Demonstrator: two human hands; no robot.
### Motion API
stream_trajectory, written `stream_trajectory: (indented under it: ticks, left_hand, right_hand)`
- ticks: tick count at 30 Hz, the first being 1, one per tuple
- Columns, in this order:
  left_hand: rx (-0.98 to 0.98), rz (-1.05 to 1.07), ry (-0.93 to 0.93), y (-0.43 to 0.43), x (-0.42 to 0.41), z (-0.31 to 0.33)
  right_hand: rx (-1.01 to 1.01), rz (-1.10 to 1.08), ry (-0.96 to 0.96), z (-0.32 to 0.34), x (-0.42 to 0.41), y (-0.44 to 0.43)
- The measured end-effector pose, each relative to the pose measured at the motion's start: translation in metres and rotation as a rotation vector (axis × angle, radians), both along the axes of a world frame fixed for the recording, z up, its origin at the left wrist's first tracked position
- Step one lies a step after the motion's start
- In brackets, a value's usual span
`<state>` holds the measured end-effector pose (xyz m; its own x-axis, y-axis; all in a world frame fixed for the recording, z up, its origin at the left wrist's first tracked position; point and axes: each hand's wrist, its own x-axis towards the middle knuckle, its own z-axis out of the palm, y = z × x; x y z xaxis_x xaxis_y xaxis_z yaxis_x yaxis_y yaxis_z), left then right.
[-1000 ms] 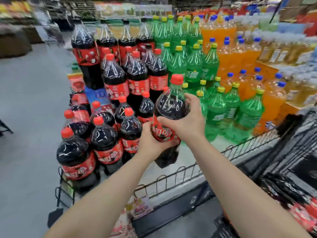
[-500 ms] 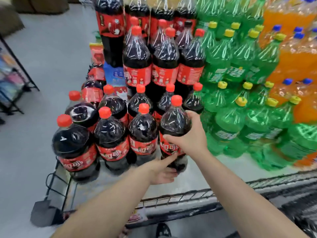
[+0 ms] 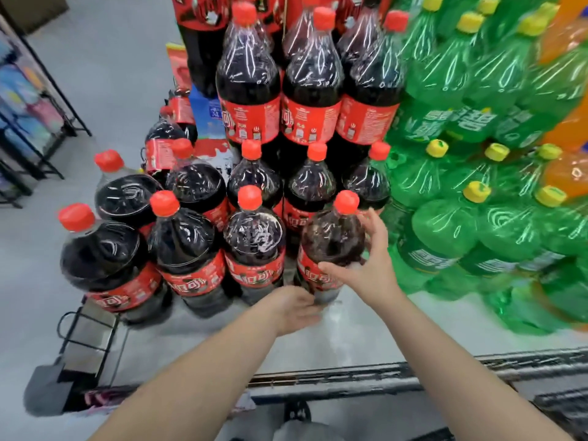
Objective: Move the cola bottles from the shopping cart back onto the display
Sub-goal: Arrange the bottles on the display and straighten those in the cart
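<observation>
Front row of dark plastic cola bottles with red caps (image 3: 181,249) along the display's grey shelf (image 3: 366,338). Left hand (image 3: 294,308) now off the base, open, fingers slack. Newly placed cola bottle (image 3: 331,243), airborne a second ago, now upright at row's right end. Right hand (image 3: 370,265) loosened, fingers spread, barely touching. Green bottles (image 3: 445,237) beside. Placement looks done; back to cart next.

Two bare forearms reach forward from the bottom of the frame. The right hand (image 3: 366,265) is raised, fingers spread and curved, thumb pointing left. The left hand (image 3: 297,308), lower and blurred, lies palm down with loosely extended fingers.
</observation>
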<state>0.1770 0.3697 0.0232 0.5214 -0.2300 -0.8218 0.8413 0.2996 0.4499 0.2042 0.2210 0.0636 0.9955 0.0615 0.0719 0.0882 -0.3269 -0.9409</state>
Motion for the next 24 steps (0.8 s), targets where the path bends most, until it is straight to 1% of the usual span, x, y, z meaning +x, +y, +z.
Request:
stream_trajectory:
  ticks: [3, 6, 7, 8, 10, 14, 18, 21, 24]
  left_hand:
    - [0.064, -0.025, -0.022, -0.012, 0.001, 0.000]
    - [0.190, -0.034, -0.136, -0.017, -0.001, -0.004]
    - [0.219, -0.011, -0.175, -0.017, -0.002, -0.005]
    - [0.239, 0.016, -0.218, -0.018, -0.003, -0.004]
    - [0.227, 0.053, -0.269, -0.019, -0.006, 0.002]
    - [0.207, 0.075, -0.272, -0.020, -0.014, 0.013]
    - [0.201, 0.112, -0.280, -0.021, -0.015, 0.016]
    - [0.210, 0.096, -0.259, -0.017, -0.013, 0.012]
    - [0.208, 0.056, -0.251, -0.013, -0.014, 0.012]
  right_hand:
    - [0.165, 0.011, 0.217, -0.002, -0.005, -0.007]
    - [0.218, -0.036, 0.591, -0.014, -0.008, -0.012]
    - [0.253, -0.029, 0.666, -0.019, -0.009, -0.012]
    - [0.289, -0.017, 0.694, -0.024, -0.010, -0.012]
    - [0.324, 0.000, 0.678, -0.030, -0.010, -0.012]
    - [0.346, 0.011, 0.657, -0.035, -0.003, -0.009]
    - [0.449, -0.018, 0.669, -0.036, 0.007, 0.005]
    - [0.482, -0.047, 0.680, -0.033, 0.006, 0.014]
    - [0.470, -0.030, 0.677, -0.031, 0.000, 0.015]
